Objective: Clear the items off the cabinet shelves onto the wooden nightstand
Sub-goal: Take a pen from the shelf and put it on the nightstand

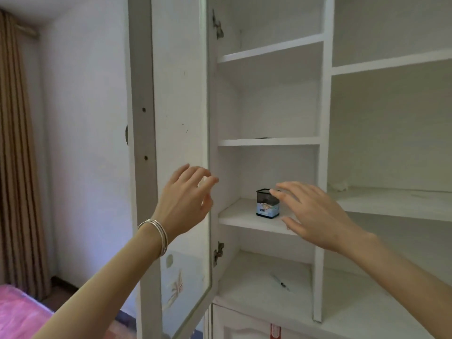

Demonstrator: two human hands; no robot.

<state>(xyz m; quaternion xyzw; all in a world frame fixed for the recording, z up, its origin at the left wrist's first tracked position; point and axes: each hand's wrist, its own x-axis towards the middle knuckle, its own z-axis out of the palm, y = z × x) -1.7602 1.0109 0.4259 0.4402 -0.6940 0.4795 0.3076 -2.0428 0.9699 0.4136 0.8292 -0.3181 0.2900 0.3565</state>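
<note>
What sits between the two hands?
Only the open cabinet door's edge and bare shelf; the mesh pen holder stands by the right hand's fingers.

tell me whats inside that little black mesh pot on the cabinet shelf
Nothing sticks out above the rim of the mesh pot. Its lower half is wrapped in a blue and white label, and the right hand covers its right edge, so its contents cannot be seen.
</note>
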